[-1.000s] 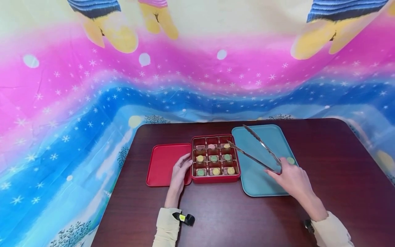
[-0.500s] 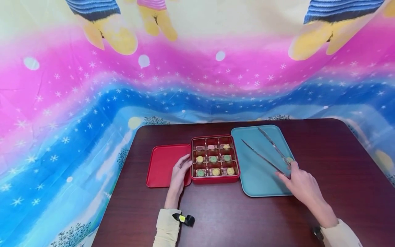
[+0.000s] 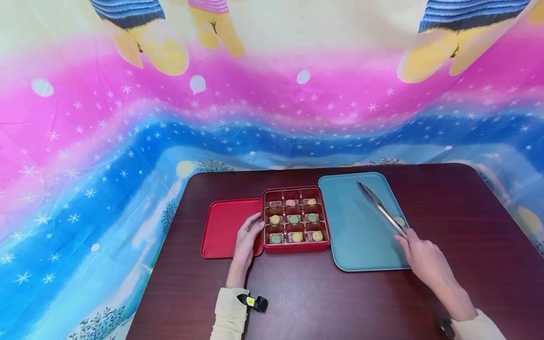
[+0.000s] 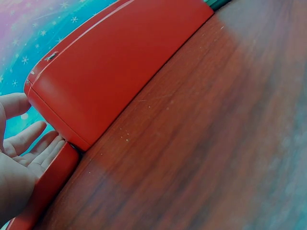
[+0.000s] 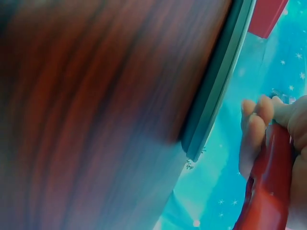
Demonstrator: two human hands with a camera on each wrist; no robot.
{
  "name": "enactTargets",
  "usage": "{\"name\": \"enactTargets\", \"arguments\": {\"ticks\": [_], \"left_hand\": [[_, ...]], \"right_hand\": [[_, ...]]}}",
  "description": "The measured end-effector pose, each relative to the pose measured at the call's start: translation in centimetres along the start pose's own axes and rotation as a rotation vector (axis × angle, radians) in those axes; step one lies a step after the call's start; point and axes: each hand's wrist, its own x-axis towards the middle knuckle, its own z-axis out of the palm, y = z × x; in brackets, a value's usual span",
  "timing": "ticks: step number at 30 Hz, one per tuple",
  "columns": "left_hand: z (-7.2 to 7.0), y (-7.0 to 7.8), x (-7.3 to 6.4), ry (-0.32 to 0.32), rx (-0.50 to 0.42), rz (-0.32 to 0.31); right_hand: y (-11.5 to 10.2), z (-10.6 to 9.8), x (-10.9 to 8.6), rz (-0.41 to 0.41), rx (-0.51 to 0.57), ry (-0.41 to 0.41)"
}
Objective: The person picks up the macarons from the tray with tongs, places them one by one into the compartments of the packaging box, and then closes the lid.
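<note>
My left hand (image 3: 246, 238) lies over the edge of the red lid (image 3: 221, 224), its fingertips at the left side of the red box (image 3: 297, 248). The left wrist view shows relaxed fingers (image 4: 24, 139) by the box's corner. Small yellow, green and pink cookies (image 3: 294, 219) sit in the box's compartments; the back left one shows only its ribbed bottom. My right hand (image 3: 429, 259) grips metal tongs (image 3: 382, 208), their arms pressed together, over the blue-green tray (image 3: 357, 245). A green cookie (image 3: 400, 221) lies by the tray's right edge, beside the tongs.
The dark wooden table (image 3: 323, 302) carries the lid, box and tray side by side, with the tray right against the box. A printed cloth backdrop (image 3: 272, 99) hangs behind the table and along its left side.
My right hand has moved right and toward me with the tongs, which swung from over the box to over the tray. The tongs' spread arms have come together. My left hand stays put.
</note>
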Motion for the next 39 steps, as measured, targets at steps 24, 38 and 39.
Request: {"name": "enactTargets", "arguments": {"ticks": [24, 38, 39], "left_hand": [[0.1, 0.1, 0.0, 0.011, 0.005, -0.011], [0.0, -0.1, 0.1, 0.011, 0.003, -0.008], [0.0, -0.1, 0.1, 0.012, 0.001, -0.008]], "right_hand": [[2.3, -4.1, -2.7, 0.255, -0.019, -0.32], [3.6, -5.3, -3.4, 0.347, -0.021, -0.502], [3.6, -5.3, -3.4, 0.346, -0.021, -0.501]]}}
